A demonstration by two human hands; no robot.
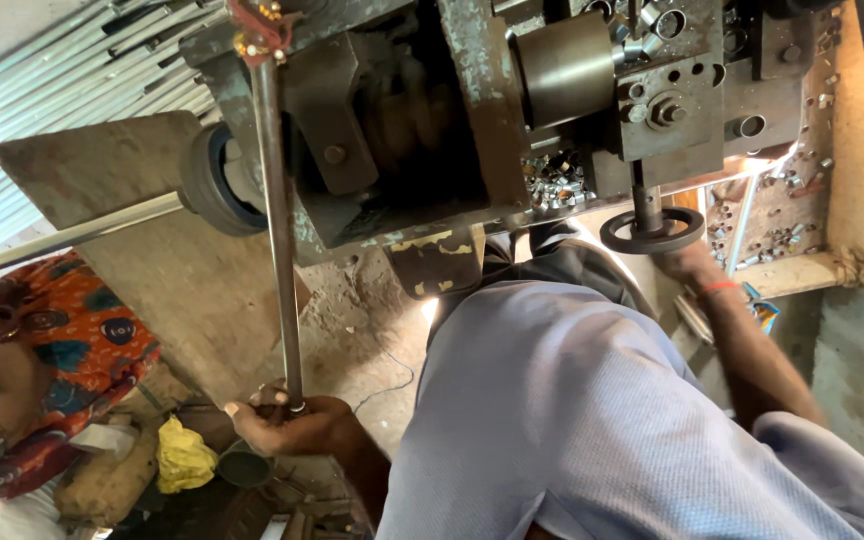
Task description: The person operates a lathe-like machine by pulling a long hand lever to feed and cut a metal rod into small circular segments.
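Note:
A greasy grey metal machine [422, 120] fills the top of the view. From its top left corner a long steel lever rod [274, 220] runs down, and my left hand [287, 425] is closed around the rod's lower end. My right hand [687, 262], with a red band on the wrist, rests on a small black handwheel [652, 232] under the machine's right side. A thin bright metal tube [72, 235] enters the machine from the left through a round black collar [214, 180]. My light blue shirt [572, 420] covers the lower middle.
Several small cut metal pieces lie in a wooden tray [802, 270] at the right and inside the machine. Another person in orange patterned cloth [62, 340] sits at the left. A yellow cloth [184, 455] and a dark bowl [244, 465] lie on the floor.

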